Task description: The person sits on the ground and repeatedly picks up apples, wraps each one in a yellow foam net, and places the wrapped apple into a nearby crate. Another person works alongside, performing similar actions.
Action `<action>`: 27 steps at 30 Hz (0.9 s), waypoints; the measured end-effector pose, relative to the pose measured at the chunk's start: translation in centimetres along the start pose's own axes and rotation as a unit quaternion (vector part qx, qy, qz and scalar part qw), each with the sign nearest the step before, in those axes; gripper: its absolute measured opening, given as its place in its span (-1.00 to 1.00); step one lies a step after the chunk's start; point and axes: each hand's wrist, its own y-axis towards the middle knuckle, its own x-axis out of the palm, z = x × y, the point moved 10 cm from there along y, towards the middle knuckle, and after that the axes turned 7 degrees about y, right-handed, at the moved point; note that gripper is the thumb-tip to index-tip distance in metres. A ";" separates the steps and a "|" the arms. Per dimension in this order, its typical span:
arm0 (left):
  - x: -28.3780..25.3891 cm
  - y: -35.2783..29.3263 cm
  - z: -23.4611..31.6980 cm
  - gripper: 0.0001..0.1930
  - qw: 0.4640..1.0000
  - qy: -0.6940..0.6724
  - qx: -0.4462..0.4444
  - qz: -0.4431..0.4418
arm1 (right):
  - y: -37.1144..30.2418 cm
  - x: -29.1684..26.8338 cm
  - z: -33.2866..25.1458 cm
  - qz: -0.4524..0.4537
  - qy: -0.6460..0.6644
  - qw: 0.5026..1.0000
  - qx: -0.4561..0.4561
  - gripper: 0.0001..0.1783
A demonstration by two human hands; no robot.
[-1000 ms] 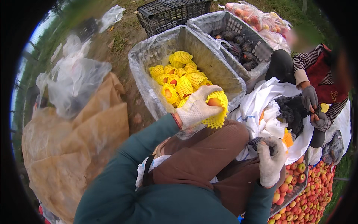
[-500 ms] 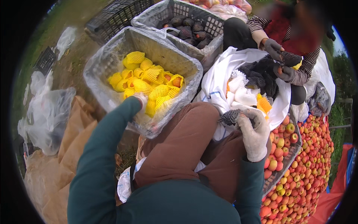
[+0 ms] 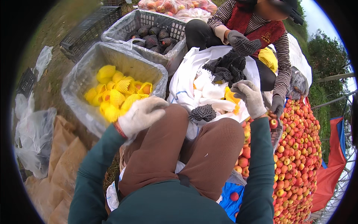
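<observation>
My left hand (image 3: 143, 114), in a white glove, is over my left thigh by the near right corner of a plastic-lined crate (image 3: 71, 84). Its fingers are stretched out with nothing in them. Inside the crate lie several fruits in yellow foam nets (image 3: 117, 98). My right hand (image 3: 250, 99), also gloved, is above the right side of a white sack (image 3: 181, 80), fingers bent but apart, beside an orange-yellow foam net (image 3: 231, 96). White foam nets (image 3: 211, 90) and black foam nets (image 3: 228, 67) fill the sack. A bunched black foam net (image 3: 202, 113) rests on its near edge.
Across the sack, a co-worker's grey-gloved hand (image 3: 238, 37) holds a black foam net; their other hand (image 3: 277, 105) reaches to the apple heap (image 3: 298, 149). A second lined crate (image 3: 179, 28) holds black-netted fruit. Plastic bags (image 3: 35, 130) and brown sheeting (image 3: 65, 149) lie left.
My left hand has come out of the yellow-net crate toward my thigh. My right hand has let go of the black foam net and moved up over the sack. The co-worker's hands have separated.
</observation>
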 end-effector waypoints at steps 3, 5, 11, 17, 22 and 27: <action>3.6 1.0 3.7 -0.76 0.996 -0.016 0.090 -0.009 | 0.3 5.1 6.4 -0.183 -0.089 0.958 0.201 -0.79; 5.6 2.9 5.0 -0.78 0.990 0.001 0.140 -0.017 | -0.2 6.1 11.4 -0.299 -0.268 0.892 0.206 -0.74; 12.4 7.7 2.2 -0.53 0.963 0.187 0.180 -0.075 | -0.6 5.3 12.7 -0.288 -0.234 0.903 0.216 -0.69; 15.3 8.2 -2.4 -0.56 0.950 0.266 0.083 -0.142 | 6.4 -3.2 3.2 0.023 -0.158 0.987 0.004 -0.71; 15.6 9.0 -3.7 -0.62 0.955 0.250 0.024 -0.156 | 9.2 -3.0 8.7 -0.036 -0.658 0.751 0.028 -0.57; 15.7 9.7 -5.9 -0.68 0.957 0.243 -0.032 -0.156 | 9.1 -4.7 10.6 -0.010 -0.603 0.797 0.039 -0.62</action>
